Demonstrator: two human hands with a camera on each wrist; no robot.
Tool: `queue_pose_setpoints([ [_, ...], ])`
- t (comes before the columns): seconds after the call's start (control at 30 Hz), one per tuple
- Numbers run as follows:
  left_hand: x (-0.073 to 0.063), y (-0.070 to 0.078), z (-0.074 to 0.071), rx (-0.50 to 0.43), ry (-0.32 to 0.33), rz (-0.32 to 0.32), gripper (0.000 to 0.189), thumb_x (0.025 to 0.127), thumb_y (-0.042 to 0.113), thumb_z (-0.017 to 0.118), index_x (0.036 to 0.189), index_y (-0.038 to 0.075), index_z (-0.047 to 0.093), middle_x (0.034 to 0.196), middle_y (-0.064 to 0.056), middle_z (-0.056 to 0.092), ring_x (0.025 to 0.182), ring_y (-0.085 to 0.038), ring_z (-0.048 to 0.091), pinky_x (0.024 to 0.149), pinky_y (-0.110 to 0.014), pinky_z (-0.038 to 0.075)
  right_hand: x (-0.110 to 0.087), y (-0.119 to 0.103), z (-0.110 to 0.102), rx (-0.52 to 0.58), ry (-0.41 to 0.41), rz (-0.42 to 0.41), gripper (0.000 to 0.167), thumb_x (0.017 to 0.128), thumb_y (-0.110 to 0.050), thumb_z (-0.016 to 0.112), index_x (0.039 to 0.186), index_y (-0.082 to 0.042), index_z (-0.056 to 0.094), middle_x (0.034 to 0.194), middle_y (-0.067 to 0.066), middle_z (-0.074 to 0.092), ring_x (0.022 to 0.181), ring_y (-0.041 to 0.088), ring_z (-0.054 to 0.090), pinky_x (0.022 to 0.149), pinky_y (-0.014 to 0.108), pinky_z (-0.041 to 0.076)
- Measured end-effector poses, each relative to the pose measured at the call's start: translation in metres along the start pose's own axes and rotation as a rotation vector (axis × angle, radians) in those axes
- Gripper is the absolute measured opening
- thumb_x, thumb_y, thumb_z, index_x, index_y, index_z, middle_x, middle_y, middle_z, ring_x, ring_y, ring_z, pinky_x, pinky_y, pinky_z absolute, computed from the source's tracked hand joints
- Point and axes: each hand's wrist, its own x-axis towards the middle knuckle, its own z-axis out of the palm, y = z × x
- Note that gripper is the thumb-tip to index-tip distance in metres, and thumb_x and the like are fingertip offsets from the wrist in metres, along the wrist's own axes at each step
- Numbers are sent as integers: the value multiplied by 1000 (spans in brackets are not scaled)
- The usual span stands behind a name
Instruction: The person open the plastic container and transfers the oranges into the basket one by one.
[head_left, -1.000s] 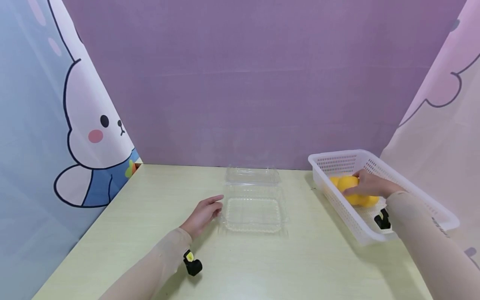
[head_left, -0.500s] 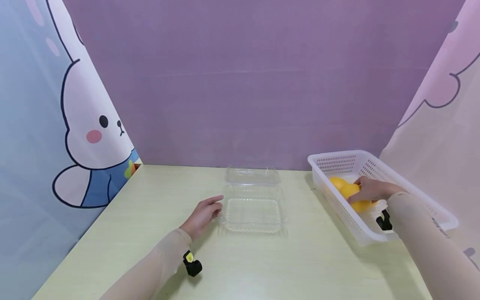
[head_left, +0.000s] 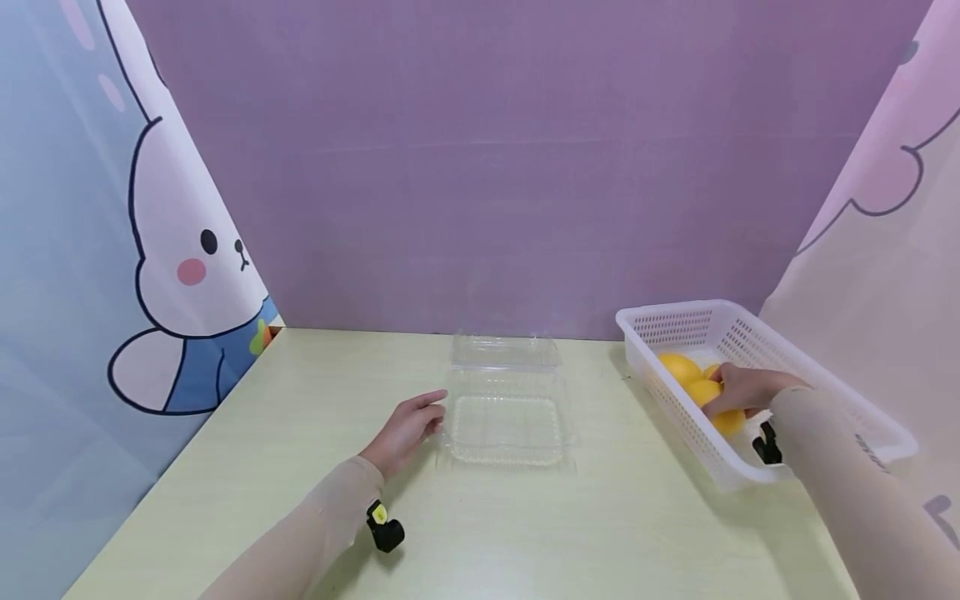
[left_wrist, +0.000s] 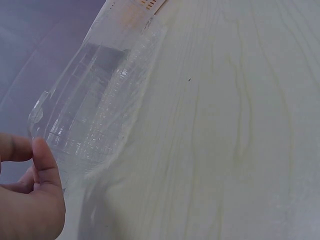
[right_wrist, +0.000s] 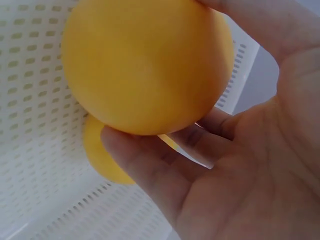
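My right hand reaches into a white perforated basket on the right. In the right wrist view its thumb and fingers curl round a smooth yellow round fruit. A second yellow fruit shows behind and below it. The head view has another yellow fruit by the basket's left wall. My left hand is at the left edge of a clear plastic clamshell box, its lid folded back. Thumb and forefinger pinch the box's rim in the left wrist view.
A pale wood-look table carries the box and the basket. Behind it stands a purple backdrop. Printed cloths hang at the left and right. Each wrist wears a small black camera.
My right hand has shifted slightly down and nearer within the basket, and the yellow fruits have spread apart under it. The left hand and the clamshell box have stayed put.
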Motion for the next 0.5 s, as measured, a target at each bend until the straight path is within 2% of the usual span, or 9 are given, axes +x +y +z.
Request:
queue_pose_setpoints([
  [0.1, 0, 0, 0, 2, 1, -1, 47, 102, 7, 52, 148, -2, 45, 109, -15, 54, 92, -20, 49, 88, -34, 45, 1, 3, 2, 11, -12, -13, 73, 82, -26, 79, 125, 14, 35, 113, 20, 51, 99, 30, 53, 82, 42, 51],
  [0.3, -1, 0, 1, -5, 8, -3, 47, 102, 7, 52, 147, -2, 46, 109, -15, 54, 91, -19, 49, 88, -34, 45, 5, 9, 0, 3, -24, -93, 71, 83, -23, 76, 128, 18, 39, 122, 29, 50, 107, 34, 54, 93, 48, 50],
  [0.5, 0, -1, 1, -15, 6, 0, 46, 103, 7, 51, 147, -3, 45, 108, -15, 53, 90, -20, 49, 86, -33, 45, 6, 9, -6, -6, -31, -97, 77, 85, -29, 77, 132, 19, 39, 129, 34, 48, 115, 41, 53, 96, 56, 48],
])
